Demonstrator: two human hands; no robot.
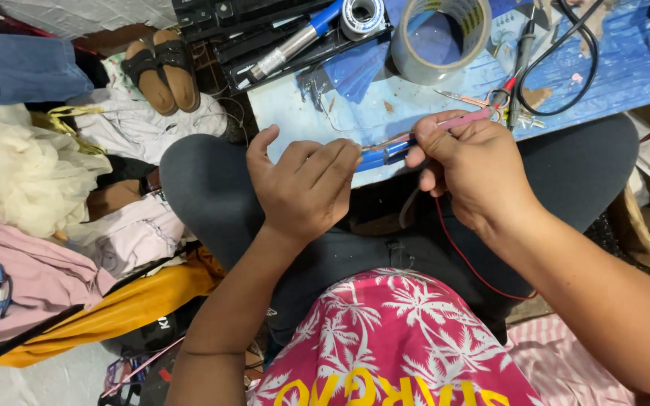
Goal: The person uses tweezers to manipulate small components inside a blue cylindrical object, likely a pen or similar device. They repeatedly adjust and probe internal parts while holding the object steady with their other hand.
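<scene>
1. A pale blue board (415,113), scuffed and scratched, rests across the person's lap and carries the tools.
2. A wide roll of clear tape (440,37) lies flat near its far edge.
3. A smaller roll of tape (362,16) sits just left of it.
4. A blue-handled tool with a metal barrel (293,41) lies at the board's far left corner, partly on a black keyboard (242,19).
5. A black cable (566,68) loops over the right part.
6. Small scissors (464,98) lie near the middle.
7. The floor to the left bears heaped clothes (31,173) and a pair of sandals (161,71).
</scene>
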